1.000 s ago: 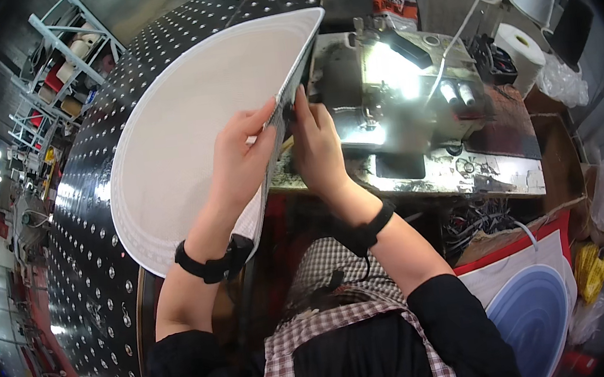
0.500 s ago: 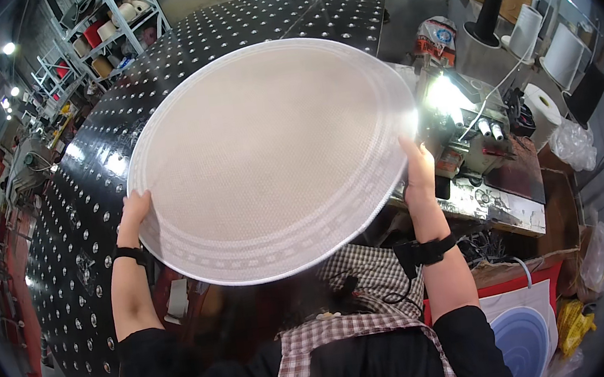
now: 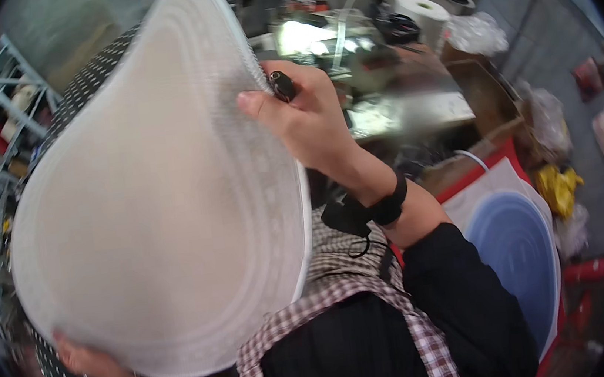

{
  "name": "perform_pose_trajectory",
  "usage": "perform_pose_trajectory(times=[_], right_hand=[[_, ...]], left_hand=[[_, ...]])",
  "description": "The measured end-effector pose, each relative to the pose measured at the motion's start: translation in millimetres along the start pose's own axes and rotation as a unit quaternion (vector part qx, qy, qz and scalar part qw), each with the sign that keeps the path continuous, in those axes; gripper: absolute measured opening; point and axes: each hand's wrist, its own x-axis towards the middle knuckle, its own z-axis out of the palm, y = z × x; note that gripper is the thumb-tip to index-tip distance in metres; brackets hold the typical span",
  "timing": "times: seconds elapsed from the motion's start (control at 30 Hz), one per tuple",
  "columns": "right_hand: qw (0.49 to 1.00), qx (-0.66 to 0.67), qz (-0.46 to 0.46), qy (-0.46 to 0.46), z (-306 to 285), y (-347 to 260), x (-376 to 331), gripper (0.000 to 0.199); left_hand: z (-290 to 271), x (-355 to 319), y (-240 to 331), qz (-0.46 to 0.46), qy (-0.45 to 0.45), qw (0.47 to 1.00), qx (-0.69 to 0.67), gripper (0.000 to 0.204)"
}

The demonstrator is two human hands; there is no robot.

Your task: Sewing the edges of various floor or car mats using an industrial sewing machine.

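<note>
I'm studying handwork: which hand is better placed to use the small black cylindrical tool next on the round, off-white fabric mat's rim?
Likely the right hand: it holds the tool by the rim of the mat. The left hand, blurred, is at the mat's lower left, away from the tool.

The mat (image 3: pixel 140 207) partly hides the left fingers (image 3: pixel 74 355).

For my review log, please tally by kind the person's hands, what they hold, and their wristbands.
Hands: 2 (left hand, right hand)
Pale mat: 1
Small dark tool: 1
Black wristbands: 2
Total: 6
</note>
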Motion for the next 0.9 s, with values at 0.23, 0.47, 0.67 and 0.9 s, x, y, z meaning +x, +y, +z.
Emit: perform_pose_trajectory(times=[0.23,0.47,0.67,0.9], right_hand=[[0.919,-0.111,-0.164,0.342,-113.3,-114.4,-76.9,0.022],[0.825,-0.178,-0.023,0.536,-249.9,-263.0,-249.2,0.053],[0.577,-0.312,0.005,0.755,-311.3,-307.3,-515.9,0.043],[0.147,-0.627,0.713,0.277,-292.2,-265.8,-708.0,0.034]], left_hand=[[33.0,-11.5,106.8,0.019,0.111,0.993,-0.019,0.037],[188.7,-142.8,264.9,0.186,-0.482,0.718,-0.467,0.035],[212.8,-207.5,299.7,0.175,-0.694,0.531,-0.454,0.047],[201.7,-181.7,216.7,0.072,-0.643,0.675,-0.354,0.039]])
